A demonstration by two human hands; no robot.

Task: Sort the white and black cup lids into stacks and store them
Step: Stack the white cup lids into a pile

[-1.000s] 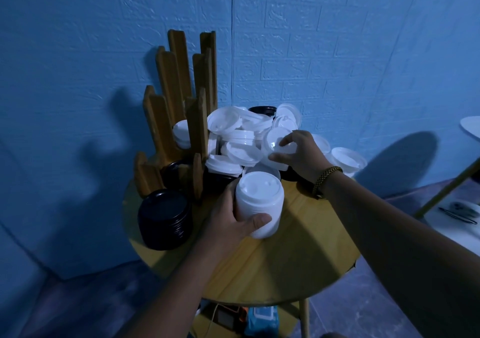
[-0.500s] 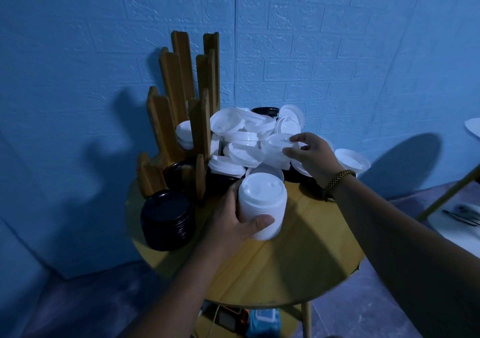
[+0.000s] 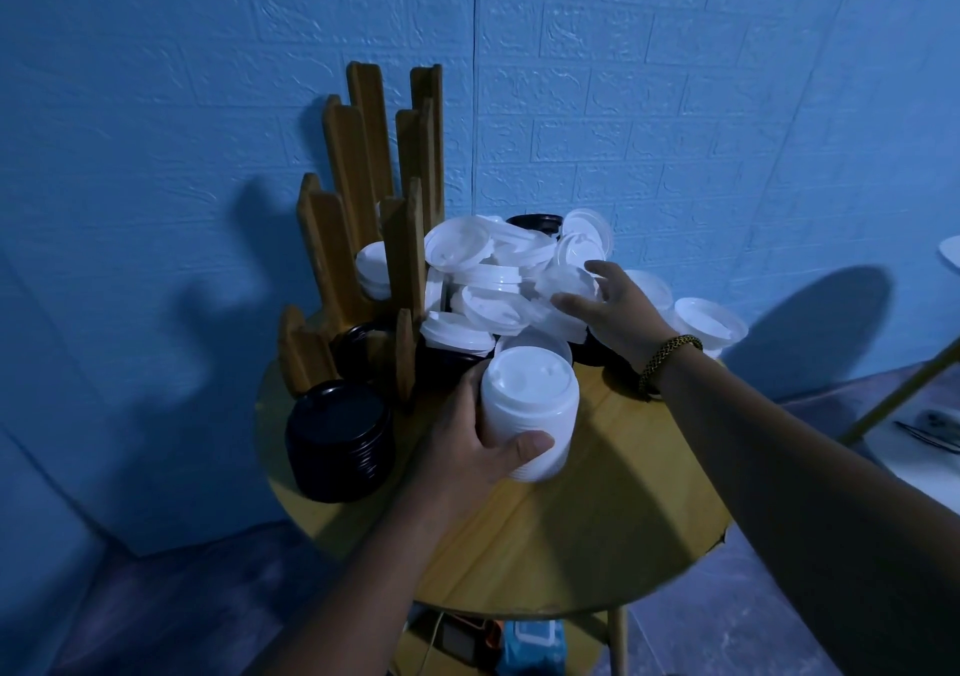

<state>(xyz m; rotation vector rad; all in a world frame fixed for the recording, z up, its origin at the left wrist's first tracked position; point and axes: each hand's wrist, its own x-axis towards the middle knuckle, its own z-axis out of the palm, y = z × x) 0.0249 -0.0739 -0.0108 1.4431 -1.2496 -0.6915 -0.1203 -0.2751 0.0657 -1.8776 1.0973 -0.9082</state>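
Note:
My left hand (image 3: 470, 436) grips a tall stack of white lids (image 3: 530, 410) standing on the round wooden table (image 3: 571, 535). My right hand (image 3: 618, 316) reaches into the loose pile of white lids (image 3: 493, 280) at the table's back, fingers spread over a white lid (image 3: 566, 283); whether it grips that lid I cannot tell. A stack of black lids (image 3: 337, 441) stands at the table's left edge. A few black lids (image 3: 535, 221) show among and under the white ones.
A wooden slotted lid rack (image 3: 363, 218) stands at the back left, with white lids (image 3: 371, 270) and black lids (image 3: 358, 348) in its slots. Blue brick wall behind. A white table with a yellow leg (image 3: 904, 394) is at right. Boxes (image 3: 530, 644) sit under the table.
My right hand has moved deeper into the pile and slightly right, its fingers now spread over a white lid. The left hand and its stack have stayed in place.

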